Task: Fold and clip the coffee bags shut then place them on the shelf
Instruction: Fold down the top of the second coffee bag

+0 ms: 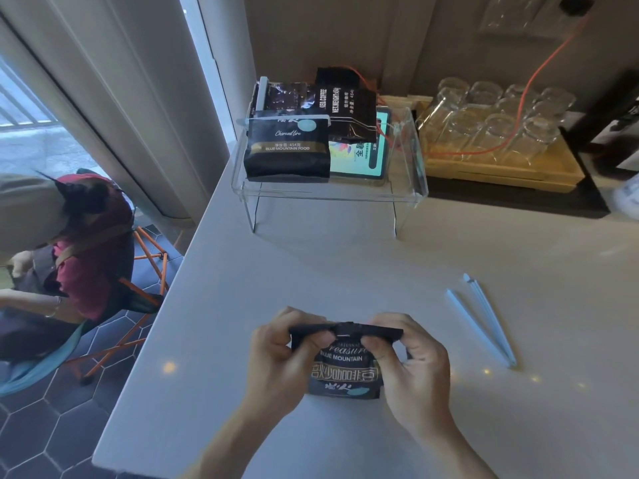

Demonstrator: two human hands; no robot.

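We see a small black foil coffee bag (345, 369) with white and gold lettering standing on the pale surface (345, 271), near its front edge. Our left hand (280, 354) and right hand (411, 357) both pinch its folded-over top edge, one at each end. A long pale blue plastic clip (484, 323) lies open to the right, apart from the bag. Farther back, a clear acrylic shelf (411, 160) carries three more dark coffee bags (287, 146), the front one clipped.
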